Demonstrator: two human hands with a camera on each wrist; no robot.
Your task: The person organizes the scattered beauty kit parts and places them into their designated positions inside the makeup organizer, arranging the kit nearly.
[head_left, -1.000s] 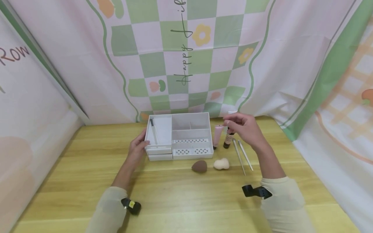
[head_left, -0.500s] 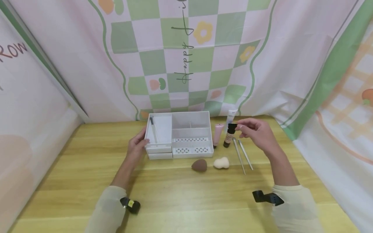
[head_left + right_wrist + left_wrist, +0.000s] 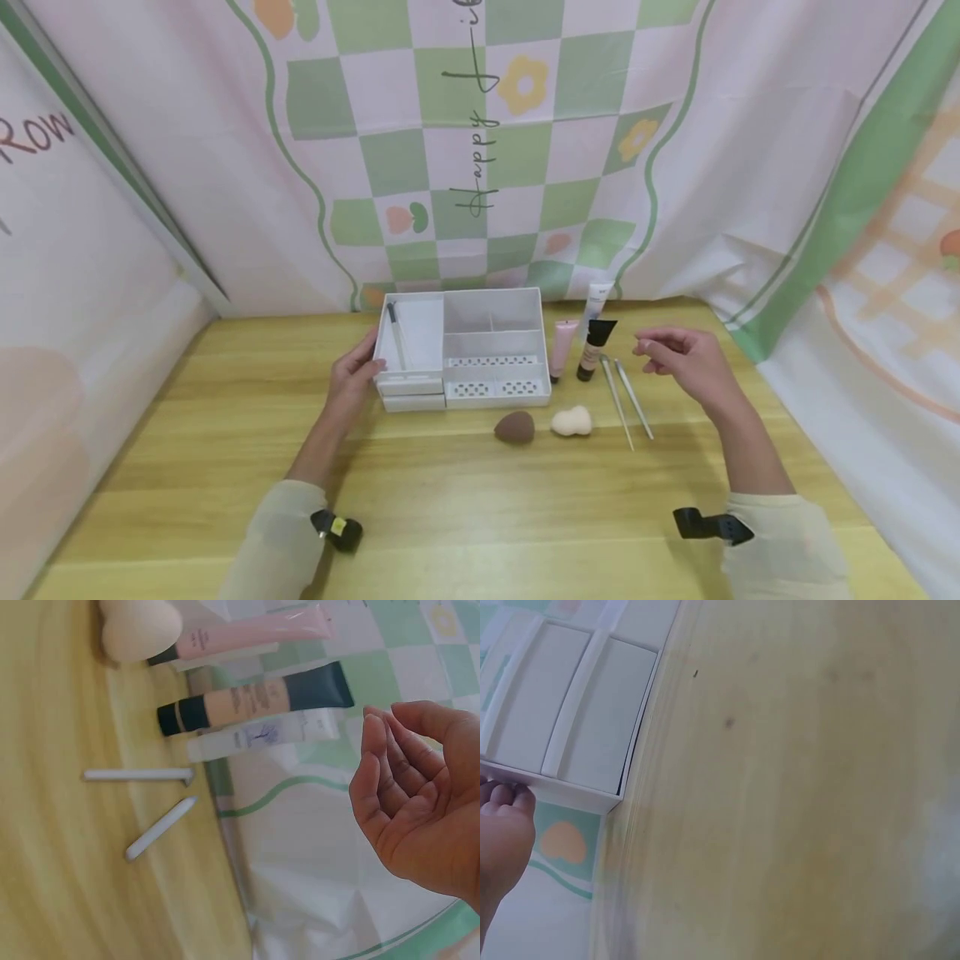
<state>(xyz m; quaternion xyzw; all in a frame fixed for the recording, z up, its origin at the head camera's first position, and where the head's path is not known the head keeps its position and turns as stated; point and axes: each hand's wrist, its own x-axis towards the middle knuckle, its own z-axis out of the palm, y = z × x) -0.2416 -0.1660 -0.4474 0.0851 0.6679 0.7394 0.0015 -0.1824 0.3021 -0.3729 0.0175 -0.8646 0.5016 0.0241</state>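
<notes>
Now that the right hand (image 3: 688, 360) has drawn away from the black-topped tube (image 3: 593, 354), it hangs apart from everything, fingers loosely curved and pinching nothing; all three tubes thus seem to stand unaided on the bench (image 3: 442, 517), right of the white organizer (image 3: 465, 310). The pink tube (image 3: 563, 346) is nearest the organizer; the white tube (image 3: 597, 297) is partly hidden behind the black-topped one, which would likely hinder a straight reach. The left hand (image 3: 351, 375) grips the organizer's left side, seemingly steadying it. A dark-tipped stick (image 3: 392, 314) lies on the organizer's left section. Before the organizer's right corner sits a brown sponge (image 3: 514, 427), then a cream sponge (image 3: 572, 422); two pale sticks (image 3: 137, 775) lie farther right of the organizer, where a low hand could knock them.
</notes>
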